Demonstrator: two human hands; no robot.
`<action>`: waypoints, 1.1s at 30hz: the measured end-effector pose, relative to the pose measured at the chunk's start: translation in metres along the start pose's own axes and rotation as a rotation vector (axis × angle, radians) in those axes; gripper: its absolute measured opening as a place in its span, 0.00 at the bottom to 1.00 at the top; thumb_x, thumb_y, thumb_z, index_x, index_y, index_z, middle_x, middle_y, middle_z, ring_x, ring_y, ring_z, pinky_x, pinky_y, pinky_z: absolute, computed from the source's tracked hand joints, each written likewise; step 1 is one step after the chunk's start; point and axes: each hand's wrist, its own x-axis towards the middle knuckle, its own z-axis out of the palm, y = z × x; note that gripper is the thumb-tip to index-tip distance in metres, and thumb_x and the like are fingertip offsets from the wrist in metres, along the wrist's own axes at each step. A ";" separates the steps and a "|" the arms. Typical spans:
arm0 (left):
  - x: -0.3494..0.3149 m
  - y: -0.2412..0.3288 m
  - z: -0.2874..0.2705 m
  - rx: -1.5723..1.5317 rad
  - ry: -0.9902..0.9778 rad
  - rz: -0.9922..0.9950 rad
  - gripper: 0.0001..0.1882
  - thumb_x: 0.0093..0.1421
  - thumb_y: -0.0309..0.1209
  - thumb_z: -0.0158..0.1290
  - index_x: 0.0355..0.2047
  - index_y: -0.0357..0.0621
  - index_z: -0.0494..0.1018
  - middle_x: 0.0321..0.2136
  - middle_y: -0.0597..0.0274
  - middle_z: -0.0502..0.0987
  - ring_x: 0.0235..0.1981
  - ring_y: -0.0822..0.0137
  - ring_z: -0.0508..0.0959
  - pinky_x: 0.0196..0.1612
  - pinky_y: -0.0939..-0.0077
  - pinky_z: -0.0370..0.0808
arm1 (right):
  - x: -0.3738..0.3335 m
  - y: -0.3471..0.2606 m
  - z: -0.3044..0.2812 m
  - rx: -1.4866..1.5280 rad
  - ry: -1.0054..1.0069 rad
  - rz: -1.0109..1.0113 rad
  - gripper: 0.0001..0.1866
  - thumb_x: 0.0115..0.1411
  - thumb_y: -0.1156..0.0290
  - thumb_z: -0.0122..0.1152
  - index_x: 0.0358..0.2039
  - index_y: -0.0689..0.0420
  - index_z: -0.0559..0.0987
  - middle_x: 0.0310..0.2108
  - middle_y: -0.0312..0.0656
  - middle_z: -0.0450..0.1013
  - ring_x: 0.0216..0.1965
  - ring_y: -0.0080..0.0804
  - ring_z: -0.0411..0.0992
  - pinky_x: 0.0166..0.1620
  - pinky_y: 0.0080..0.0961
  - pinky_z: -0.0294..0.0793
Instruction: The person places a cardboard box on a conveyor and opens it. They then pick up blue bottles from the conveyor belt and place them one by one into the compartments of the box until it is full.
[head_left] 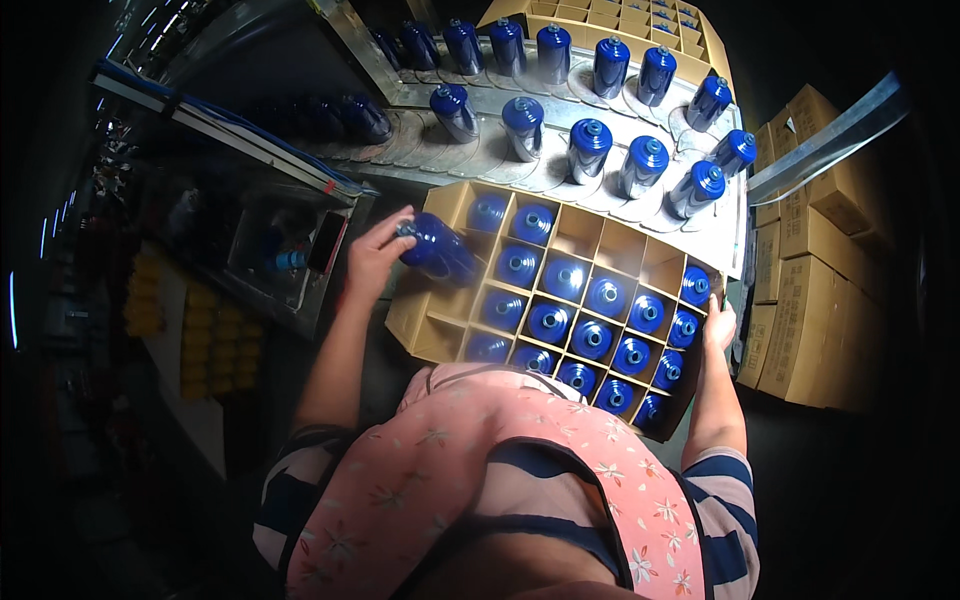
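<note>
My left hand (375,252) grips a glossy blue bottle (442,250) near its narrow neck. The bottle is tilted over the left side of a divided cardboard box (408,322). Below and to the right, several blue bottles (592,338) stand upright in the box's compartments, necks up. Some compartments along the far side and at the left show no bottle. At the box's right edge, my right hand (719,324) is closed on the cardboard wall, its fingers partly hidden. My pink apron covers part of the near edge.
Beyond the box, a conveyor (480,165) of overlapping plates carries several blue bottles (591,150) in two rows. Another divided carton (690,65) lies behind it. Stacked brown cartons (800,310) stand at the right, near a metal rail (830,140). A metal frame (240,135) is at the left.
</note>
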 end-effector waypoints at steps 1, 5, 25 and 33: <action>0.022 0.012 -0.012 -0.012 0.038 -0.039 0.20 0.54 0.18 0.56 0.49 0.33 0.75 0.54 0.55 0.74 0.54 0.69 0.73 0.58 0.76 0.67 | 0.001 -0.003 -0.001 0.017 -0.039 0.033 0.25 0.60 0.49 0.57 0.48 0.56 0.79 0.42 0.56 0.77 0.45 0.53 0.74 0.48 0.42 0.71; 0.124 0.021 -0.036 -0.008 0.242 0.052 0.21 0.55 0.20 0.58 0.51 0.36 0.75 0.49 0.59 0.78 0.47 0.73 0.76 0.53 0.80 0.70 | 0.003 -0.022 -0.002 -0.013 0.007 0.056 0.27 0.59 0.49 0.59 0.49 0.57 0.79 0.43 0.56 0.76 0.47 0.52 0.74 0.50 0.40 0.71; 0.315 -0.097 0.038 0.714 0.387 0.181 0.27 0.49 0.32 0.64 0.51 0.44 0.75 0.50 0.49 0.76 0.52 0.52 0.75 0.56 0.66 0.69 | -0.008 -0.016 0.024 -0.087 -0.006 0.177 0.23 0.59 0.47 0.56 0.49 0.47 0.78 0.41 0.51 0.78 0.46 0.52 0.75 0.49 0.43 0.72; 0.361 -0.083 0.185 0.354 -0.484 0.291 0.26 0.58 0.33 0.60 0.55 0.35 0.70 0.55 0.49 0.73 0.55 0.58 0.73 0.60 0.69 0.64 | -0.006 -0.030 0.025 -0.027 0.020 0.286 0.23 0.59 0.47 0.54 0.46 0.50 0.78 0.40 0.46 0.79 0.43 0.47 0.77 0.47 0.41 0.76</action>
